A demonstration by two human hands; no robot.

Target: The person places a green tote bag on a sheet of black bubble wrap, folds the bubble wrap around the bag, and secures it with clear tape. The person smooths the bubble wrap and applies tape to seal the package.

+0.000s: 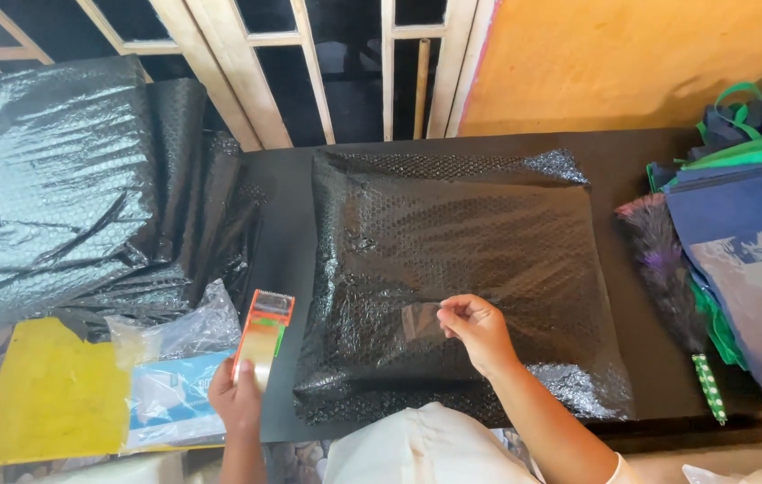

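Currently the bubble-wrapped parcel (457, 278) lies flat on the table (632, 161) — right hand (478, 330) pinches a tape strip (421, 320) onto it, left hand (239, 394) grips the tape dispenser (263, 333) just beside its left edge

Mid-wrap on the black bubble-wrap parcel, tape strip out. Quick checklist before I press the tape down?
1. Tape dispenser gripped in left hand: ok.
2. Clear tape strip pinched by right hand fingers: ok.
3. Strip positioned over the black bubble-wrap parcel: ok.
4. Strip cut free from the roll: cannot tell.
5. Wrap flap flat under the strip: cannot tell.
6. Parcel fully on the black table: ok.
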